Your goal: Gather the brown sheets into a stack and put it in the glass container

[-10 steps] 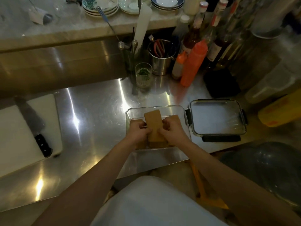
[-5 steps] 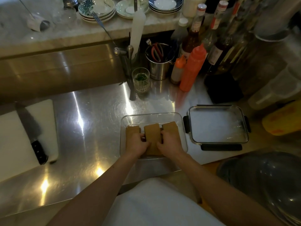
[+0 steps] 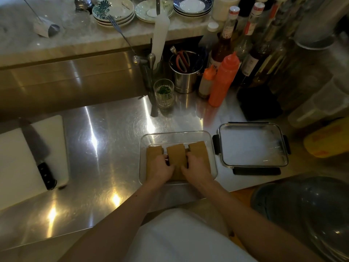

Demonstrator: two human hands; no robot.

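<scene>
Fingers of the left hand (image 3: 159, 168) and the right hand (image 3: 196, 167) are curled on the two sides of the middle stack of brown sheets (image 3: 176, 157), pinching it between them. A second ago this stack stood tilted up above the glass container (image 3: 175, 135); now it lies lower, in line with two other stacks beside it. It seems the placing is almost finished, and only the release remains. The lid (image 3: 253, 146) waits just beside on the steel counter (image 3: 105, 140), the knife (image 3: 37, 154) well apart
</scene>
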